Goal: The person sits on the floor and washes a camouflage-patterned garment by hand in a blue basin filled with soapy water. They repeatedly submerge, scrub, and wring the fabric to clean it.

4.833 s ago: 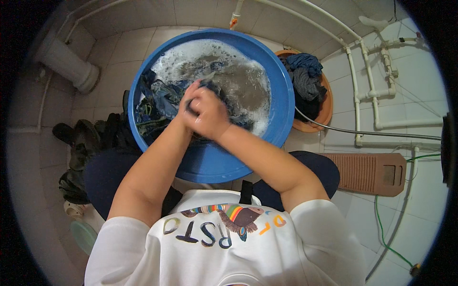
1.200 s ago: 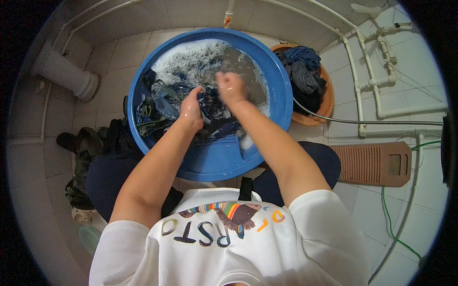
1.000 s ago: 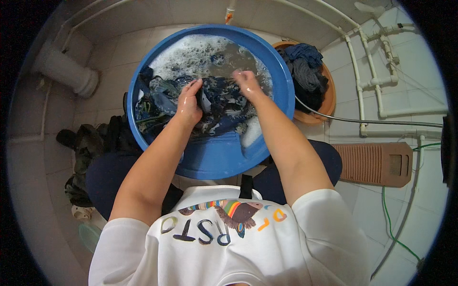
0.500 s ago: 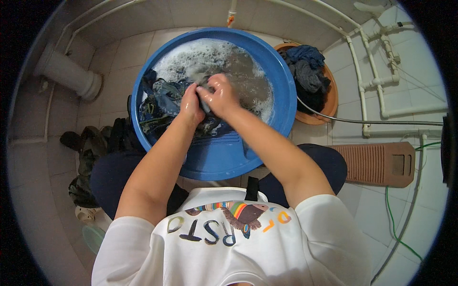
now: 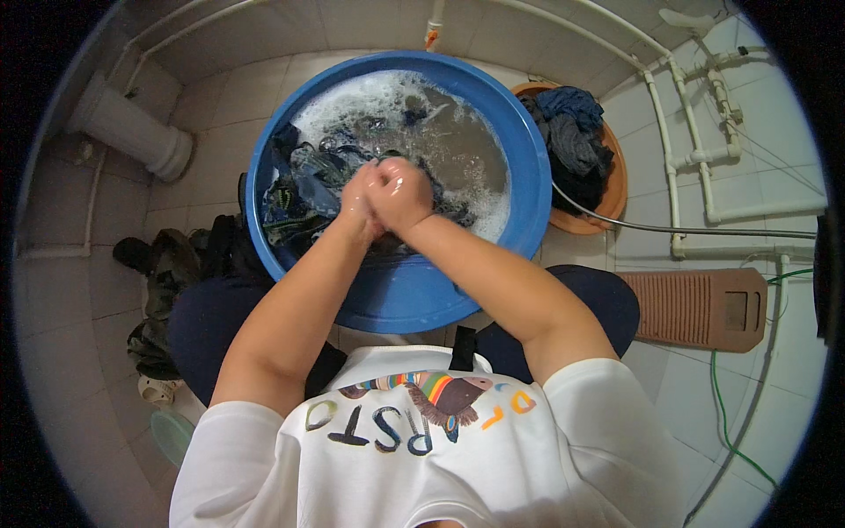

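Note:
A large round blue basin (image 5: 539,176) stands in front of me, with greyish water and white suds (image 5: 374,92) in it. Wet dark blue clothes (image 5: 317,180) lie bunched in its left half. Over them, near the middle, my left hand (image 5: 357,198) and my right hand (image 5: 401,195) are pressed together, both closed and wet. They grip a wet dark garment, most of it hidden by the fingers; a little dark cloth shows just beyond the knuckles. Under my wrists, the ribbed part at the basin's near side is mostly covered.
An orange-brown tub (image 5: 616,189) with dark clothes (image 5: 572,145) stands at the right. A grey hose (image 5: 695,231) runs from it. The brown washboard (image 5: 695,308) lies beside my right knee. Dark clothes (image 5: 163,264) lie on the floor at left, near a white drainpipe (image 5: 132,128).
My hands have pressed closer together and turned, the right now over the left. Dark cloth now shows among the suds beyond them. The view has shifted slightly.

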Demonstrator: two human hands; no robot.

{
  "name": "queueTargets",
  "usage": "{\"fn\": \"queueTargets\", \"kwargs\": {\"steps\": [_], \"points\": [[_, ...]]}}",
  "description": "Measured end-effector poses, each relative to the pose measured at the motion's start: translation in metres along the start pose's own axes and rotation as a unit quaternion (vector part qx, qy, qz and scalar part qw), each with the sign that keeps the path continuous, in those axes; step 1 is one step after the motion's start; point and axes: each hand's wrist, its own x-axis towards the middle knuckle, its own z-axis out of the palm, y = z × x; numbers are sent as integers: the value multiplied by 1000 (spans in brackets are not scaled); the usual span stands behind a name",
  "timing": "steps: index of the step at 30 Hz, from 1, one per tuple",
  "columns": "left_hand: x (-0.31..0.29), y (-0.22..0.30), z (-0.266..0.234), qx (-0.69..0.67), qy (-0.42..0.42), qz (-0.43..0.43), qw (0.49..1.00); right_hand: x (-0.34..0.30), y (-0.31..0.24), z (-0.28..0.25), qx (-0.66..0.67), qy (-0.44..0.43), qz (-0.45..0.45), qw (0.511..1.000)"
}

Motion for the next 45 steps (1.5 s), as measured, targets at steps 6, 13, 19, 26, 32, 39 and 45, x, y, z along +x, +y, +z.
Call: {"fn": "queueTargets", "kwargs": {"steps": [6, 13, 19, 26, 32, 39, 45], "points": [[-6, 3, 33, 40, 171, 7, 984, -3, 12, -4, 3, -21, -85, 996], [-20, 40, 100, 644, 62, 157, 746, 47, 113, -81, -323, -7, 207, 923], [-40, 85, 55, 919, 191, 251, 238, 31, 58, -47, -103, -191, -157, 964], [-72, 94, 86, 954, 101, 77, 271, 47, 54, -62, -254, -264, 117, 923], [-107, 72, 149, 924, -8, 160, 347, 85, 49, -95, 88, 11, 152, 984], [-136, 21, 151, 935, -118, 40, 333, 90, 14, -112, 441, 41, 210, 872], [-124, 52, 145, 728, 20, 224, 648, 74, -52, -143, 504, -16, 150, 850]]}}
